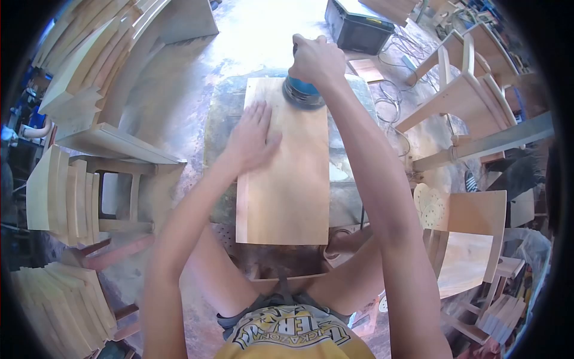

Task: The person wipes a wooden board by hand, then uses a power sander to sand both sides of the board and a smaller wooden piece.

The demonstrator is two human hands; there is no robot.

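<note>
A pale wooden board [290,173] lies lengthwise on a low, worn work surface [224,119] between my legs. My left hand [254,136] rests flat on the board's left edge, its fingers stretched out and pointing away from me. Near the far right end of the board, my right hand [318,58] grips the top of a blue and black power sander [303,93]. The sander's round base sits on the board's surface. My right fingers are wrapped round the tool, which hides part of its body.
Stacked wooden pieces [66,194] stand at the left. A black box [359,27] is at the back, with cables [390,102] on the floor beside it. Wooden chair frames [460,99] and a curved wooden seat part [472,239] stand at the right.
</note>
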